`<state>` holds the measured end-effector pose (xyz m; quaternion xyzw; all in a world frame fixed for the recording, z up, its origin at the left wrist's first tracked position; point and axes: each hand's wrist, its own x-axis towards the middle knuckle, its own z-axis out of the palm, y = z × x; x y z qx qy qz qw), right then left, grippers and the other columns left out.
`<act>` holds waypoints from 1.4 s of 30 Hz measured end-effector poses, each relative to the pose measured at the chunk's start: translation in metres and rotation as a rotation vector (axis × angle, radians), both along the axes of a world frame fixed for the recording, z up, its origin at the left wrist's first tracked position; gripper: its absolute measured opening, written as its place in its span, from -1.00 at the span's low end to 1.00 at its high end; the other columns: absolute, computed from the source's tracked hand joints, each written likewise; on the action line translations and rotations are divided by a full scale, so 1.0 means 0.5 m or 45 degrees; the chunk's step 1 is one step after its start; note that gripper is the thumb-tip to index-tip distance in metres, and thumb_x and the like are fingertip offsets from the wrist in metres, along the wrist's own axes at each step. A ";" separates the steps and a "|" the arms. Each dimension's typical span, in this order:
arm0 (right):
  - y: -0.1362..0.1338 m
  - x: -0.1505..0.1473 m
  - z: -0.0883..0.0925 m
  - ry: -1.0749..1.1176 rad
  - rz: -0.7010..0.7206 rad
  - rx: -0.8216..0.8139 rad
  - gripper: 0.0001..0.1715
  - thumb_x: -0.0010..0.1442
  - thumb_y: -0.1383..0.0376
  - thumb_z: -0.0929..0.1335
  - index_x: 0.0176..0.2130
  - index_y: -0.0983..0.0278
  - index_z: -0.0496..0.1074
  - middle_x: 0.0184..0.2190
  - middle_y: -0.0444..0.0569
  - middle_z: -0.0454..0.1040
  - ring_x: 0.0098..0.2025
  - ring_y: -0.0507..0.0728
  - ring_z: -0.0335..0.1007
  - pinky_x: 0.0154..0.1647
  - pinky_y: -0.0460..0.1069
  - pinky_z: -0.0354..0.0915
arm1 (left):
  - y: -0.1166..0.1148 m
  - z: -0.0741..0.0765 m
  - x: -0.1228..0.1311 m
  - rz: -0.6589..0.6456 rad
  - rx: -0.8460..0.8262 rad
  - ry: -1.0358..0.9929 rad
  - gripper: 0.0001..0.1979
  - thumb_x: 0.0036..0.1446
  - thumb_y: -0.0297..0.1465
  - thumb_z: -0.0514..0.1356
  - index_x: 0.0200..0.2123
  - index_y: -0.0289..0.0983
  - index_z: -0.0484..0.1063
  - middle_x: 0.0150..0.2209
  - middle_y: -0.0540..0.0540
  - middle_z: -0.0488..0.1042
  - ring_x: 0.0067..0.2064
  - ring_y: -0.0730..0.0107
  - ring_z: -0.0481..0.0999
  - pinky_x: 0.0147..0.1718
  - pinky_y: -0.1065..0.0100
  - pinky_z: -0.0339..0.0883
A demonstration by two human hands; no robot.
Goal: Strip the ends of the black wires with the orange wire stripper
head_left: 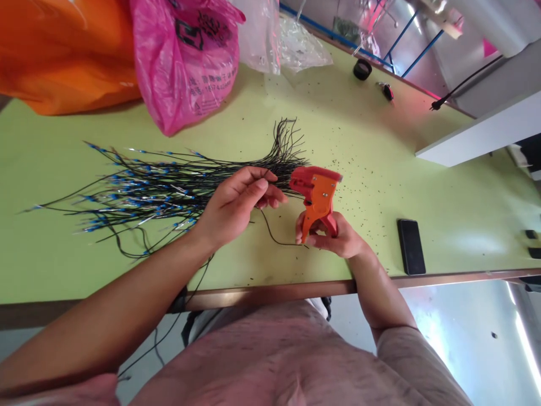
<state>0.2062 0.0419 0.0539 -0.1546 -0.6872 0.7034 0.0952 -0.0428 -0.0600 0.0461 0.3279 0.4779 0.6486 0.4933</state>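
Note:
My right hand [338, 237] is wrapped round the handles of a red and orange wire stripper [323, 194], whose jaw end points left toward my other hand. My left hand [236, 206] has thumb and forefinger pinched on a thin black wire, mostly hidden by the fingers. Under and behind this hand lies a bundle of black wires [236, 169], fanned out at both ends. Blue sleeves and silvery tips [147, 186] mark its left end. One loose wire [270, 234] curves below the left fingers toward the right hand.
Orange [71, 56] and pink [186, 67] plastic bags stand at the back left, beside clear bags [296, 45]. A black phone [411, 246] lies at right. Small dark scraps dot the green table [380, 129]. A black roll [362, 69] sits farther back.

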 end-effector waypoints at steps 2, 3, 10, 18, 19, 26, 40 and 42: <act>-0.001 0.001 0.001 -0.055 0.032 0.042 -0.68 0.42 0.11 0.56 -0.03 0.30 0.58 -0.10 0.07 0.63 -0.13 0.13 0.59 -0.13 0.01 0.48 | 0.002 -0.003 0.000 0.026 0.014 0.053 -0.55 0.24 0.05 0.48 -0.20 -0.18 0.49 -0.40 -0.09 0.65 -0.34 0.23 0.66 -0.33 0.25 0.43; -0.001 0.001 0.001 -0.063 0.043 0.036 -0.69 0.43 0.12 0.56 -0.03 0.30 0.57 -0.10 0.07 0.62 -0.13 0.12 0.58 -0.12 0.01 0.48 | 0.003 -0.003 0.000 0.038 0.020 0.081 -0.54 0.25 0.05 0.47 -0.22 -0.18 0.47 -0.43 -0.08 0.63 -0.35 0.23 0.65 -0.34 0.25 0.43; 0.002 0.001 -0.016 -0.023 0.074 -0.208 -0.59 0.39 0.16 0.60 0.07 0.31 0.53 -0.12 0.04 0.67 -0.15 0.11 0.67 -0.08 0.01 0.56 | 0.005 0.002 -0.004 0.166 0.026 0.181 -0.58 0.19 0.00 0.55 -0.28 -0.21 0.58 -0.45 -0.02 0.51 -0.43 0.42 0.43 -0.42 0.35 0.32; -0.004 -0.006 -0.031 -0.036 0.092 -0.307 -0.55 0.35 0.16 0.62 0.09 0.31 0.54 -0.13 0.04 0.69 -0.15 0.12 0.70 -0.07 0.01 0.59 | 0.013 -0.006 0.002 0.200 0.032 0.000 -0.62 0.07 -0.07 0.62 -0.34 -0.19 0.64 -0.50 -0.01 0.46 -0.44 0.41 0.37 -0.42 0.33 0.28; -0.006 -0.008 -0.032 -0.032 0.082 -0.322 -0.55 0.35 0.15 0.62 0.08 0.31 0.54 -0.14 0.03 0.68 -0.16 0.12 0.69 -0.07 0.01 0.58 | 0.013 -0.008 0.003 0.195 0.034 -0.014 -0.62 0.07 -0.07 0.62 -0.34 -0.20 0.64 -0.50 -0.01 0.47 -0.44 0.42 0.38 -0.41 0.34 0.28; -0.018 -0.023 -0.036 -0.011 0.005 -0.331 -0.59 0.39 0.08 0.59 0.00 0.30 0.55 -0.25 0.00 0.66 -0.23 0.11 0.63 -0.17 0.00 0.49 | 0.004 -0.002 0.005 0.135 -0.036 0.072 -0.69 0.07 -0.16 0.60 -0.33 -0.22 0.64 -0.52 0.02 0.48 -0.46 0.43 0.43 -0.43 0.36 0.31; -0.010 -0.017 -0.041 -0.002 0.076 -0.382 -0.58 0.38 0.11 0.60 0.05 0.30 0.55 -0.22 0.00 0.68 -0.21 0.12 0.65 -0.12 0.02 0.51 | -0.002 0.016 -0.003 0.040 -0.134 0.136 -0.69 0.08 -0.17 0.51 -0.39 -0.21 0.51 -0.53 0.02 0.41 -0.50 0.48 0.26 -0.51 0.40 0.14; -0.010 -0.017 -0.038 -0.015 0.079 -0.383 -0.57 0.38 0.10 0.61 0.04 0.30 0.54 -0.23 0.00 0.68 -0.22 0.11 0.64 -0.12 0.02 0.50 | -0.002 0.016 -0.003 0.034 -0.120 0.124 -0.73 0.08 -0.21 0.49 -0.39 -0.21 0.51 -0.53 0.03 0.41 -0.48 0.46 0.29 -0.47 0.39 0.19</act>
